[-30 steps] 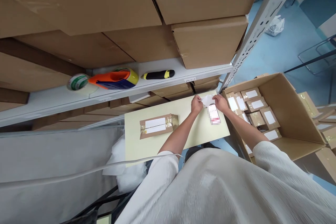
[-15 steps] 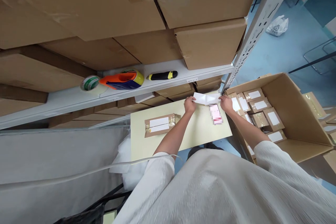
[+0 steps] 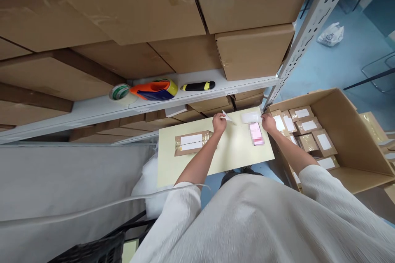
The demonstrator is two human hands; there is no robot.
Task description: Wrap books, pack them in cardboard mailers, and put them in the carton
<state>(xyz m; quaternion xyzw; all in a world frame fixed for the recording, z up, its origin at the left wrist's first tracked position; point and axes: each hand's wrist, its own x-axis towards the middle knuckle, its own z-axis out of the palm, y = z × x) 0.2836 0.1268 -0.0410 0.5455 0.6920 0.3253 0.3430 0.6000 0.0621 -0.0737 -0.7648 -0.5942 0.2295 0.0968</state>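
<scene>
My left hand (image 3: 219, 123) pinches a small white paper (image 3: 227, 116) above the pale yellow table (image 3: 234, 148). A white, translucent sheet (image 3: 250, 117) extends from beside my right hand (image 3: 269, 123), whose closed fingers are at its right end. Just below that sheet lies a phone (image 3: 256, 133) with a pinkish, blurred screen. On the table's left part rests a taped brown parcel (image 3: 191, 142) with a white label, partly behind my left forearm.
An open carton (image 3: 364, 144) holding several labelled parcels stands right of the table. Across the front, a shelf (image 3: 182, 98) carries a tape roll (image 3: 121, 92), an orange-blue tape dispenser (image 3: 154, 90), a black-yellow cutter (image 3: 198, 86) and large boxes (image 3: 253, 51).
The white paper stretched between my hands has come apart into two pieces. One piece is in my left hand, and the other is by my right hand. The view has shifted slightly.
</scene>
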